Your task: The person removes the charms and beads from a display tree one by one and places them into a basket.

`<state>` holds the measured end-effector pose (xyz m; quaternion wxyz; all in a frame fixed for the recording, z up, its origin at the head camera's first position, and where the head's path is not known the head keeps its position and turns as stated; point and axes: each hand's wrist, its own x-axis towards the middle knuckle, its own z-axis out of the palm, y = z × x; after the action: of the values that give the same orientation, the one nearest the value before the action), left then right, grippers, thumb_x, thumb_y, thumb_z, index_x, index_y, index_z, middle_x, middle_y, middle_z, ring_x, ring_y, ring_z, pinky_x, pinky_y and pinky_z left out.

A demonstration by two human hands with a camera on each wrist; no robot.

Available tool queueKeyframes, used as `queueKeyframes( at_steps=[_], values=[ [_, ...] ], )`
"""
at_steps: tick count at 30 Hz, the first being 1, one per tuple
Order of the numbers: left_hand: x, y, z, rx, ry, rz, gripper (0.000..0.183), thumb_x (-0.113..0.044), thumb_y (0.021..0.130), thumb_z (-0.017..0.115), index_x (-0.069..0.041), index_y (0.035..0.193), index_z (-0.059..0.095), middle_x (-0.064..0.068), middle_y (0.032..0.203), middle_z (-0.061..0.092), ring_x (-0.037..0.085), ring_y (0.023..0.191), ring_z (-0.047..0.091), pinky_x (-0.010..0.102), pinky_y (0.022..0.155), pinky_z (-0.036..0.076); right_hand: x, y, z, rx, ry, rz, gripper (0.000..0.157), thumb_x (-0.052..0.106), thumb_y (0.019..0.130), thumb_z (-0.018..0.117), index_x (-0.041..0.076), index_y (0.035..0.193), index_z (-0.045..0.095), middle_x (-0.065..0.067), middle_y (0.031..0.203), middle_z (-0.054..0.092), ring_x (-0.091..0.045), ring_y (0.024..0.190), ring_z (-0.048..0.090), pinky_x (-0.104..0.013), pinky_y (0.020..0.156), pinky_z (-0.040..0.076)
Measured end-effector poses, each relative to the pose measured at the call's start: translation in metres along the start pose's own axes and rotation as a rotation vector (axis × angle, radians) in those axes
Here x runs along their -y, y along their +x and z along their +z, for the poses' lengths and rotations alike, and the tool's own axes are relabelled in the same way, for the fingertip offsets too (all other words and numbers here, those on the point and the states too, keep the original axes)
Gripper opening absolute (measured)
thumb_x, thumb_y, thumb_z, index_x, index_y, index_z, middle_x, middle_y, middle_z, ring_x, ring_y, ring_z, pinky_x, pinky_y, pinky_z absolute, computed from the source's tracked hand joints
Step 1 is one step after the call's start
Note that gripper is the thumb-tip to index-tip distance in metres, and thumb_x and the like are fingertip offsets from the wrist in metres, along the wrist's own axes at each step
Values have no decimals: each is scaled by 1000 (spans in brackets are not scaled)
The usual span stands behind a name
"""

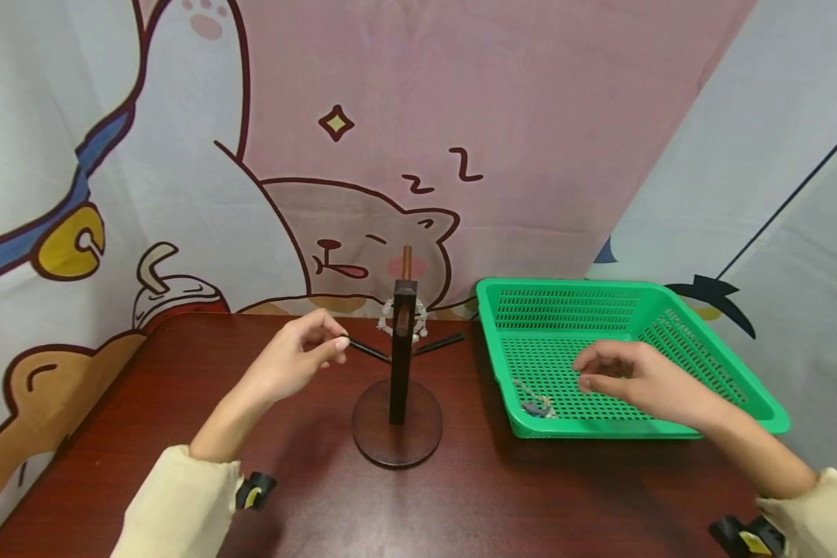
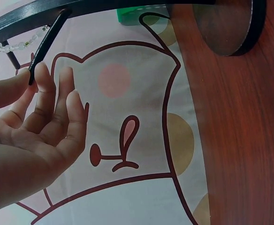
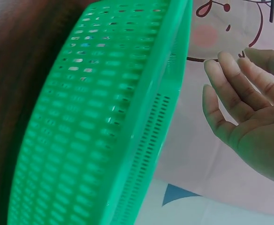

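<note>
A dark wooden jewellery stand with a round base and several pegs stands on the table. My left hand pinches the tip of its left peg between thumb and index finger, the other fingers loosely bent. Behind the upright hangs a bracelet of clear beads, partly hidden by the post. Over the green basket hovers my right hand, fingers relaxed and nothing between them. Inside the basket, near its front left corner, lies a small beaded piece of jewellery with bluish parts.
The reddish-brown wooden table carries the stand in the middle and the basket at the right. Behind it hangs a cloth printed with a sleeping cartoon bear. The stand's right peg points toward the basket.
</note>
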<state>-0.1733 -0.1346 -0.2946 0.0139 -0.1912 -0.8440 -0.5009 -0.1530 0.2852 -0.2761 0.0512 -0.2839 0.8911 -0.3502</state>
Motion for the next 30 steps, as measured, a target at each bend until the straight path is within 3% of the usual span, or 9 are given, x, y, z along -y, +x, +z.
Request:
queueKeyframes(
  at_steps=[6,18,23,30],
  values=[
    [2,2,1,8,-4,-11,4,-6,90,56,-3,92,56,11,73,61,18,73,60,39,70,49,9,10,1,3,15,-13,14,7,89,58,7,103,58,2,87,64,-10,78,62,-27,67,50],
    [2,2,1,7,-7,-12,4,-7,90,56,-4,92,56,6,71,60,18,73,60,41,71,49,26,32,8,50,47,-6,17,12,90,58,6,106,56,-2,88,64,-12,80,63,-30,71,51],
    [3,3,1,9,-8,-20,4,-7,90,56,-4,92,56,12,74,61,19,73,60,45,72,48,31,39,12,57,44,-12,17,12,90,58,8,106,56,0,88,64,-12,80,62,-30,71,50],
    [1,2,1,9,-9,-25,4,-7,91,56,-4,93,55,11,73,61,19,73,60,45,72,48,40,51,20,43,28,-35,16,13,89,61,12,104,58,2,87,64,-11,80,62,-29,73,49]
  ],
)
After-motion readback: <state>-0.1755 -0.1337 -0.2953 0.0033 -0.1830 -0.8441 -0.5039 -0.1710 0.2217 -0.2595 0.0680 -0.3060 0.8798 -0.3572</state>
